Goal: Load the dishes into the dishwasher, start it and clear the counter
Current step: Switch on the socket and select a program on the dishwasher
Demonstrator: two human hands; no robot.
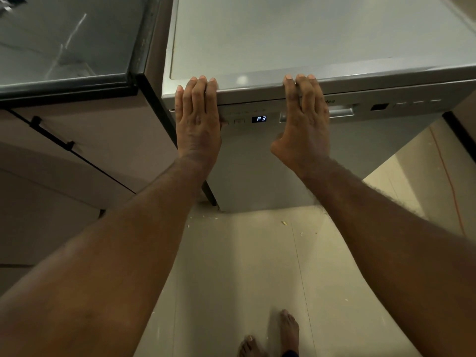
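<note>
Dishwasher point(257, 173) stands on the floor, just beside the dark-topped desk point(64, 39); the door looks closed. Left grip point(197, 119) and right grip point(302, 119) lie flat on the door's upper edge, fingers straight, clamped on nothing.

Risk: the left palm covers buttons beside the display point(258, 119), which reads P3 — a stray press could change the programme. An uneven push may leave the door unlatched.

Long axis vertical — door faces the person.

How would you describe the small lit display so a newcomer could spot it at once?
Find the silver dishwasher right of the dark counter. On the control strip along its upper front, look between the left hand and the right hand pressed flat there. The display is a small black window glowing P3, the only lit mark on that strip.
</note>
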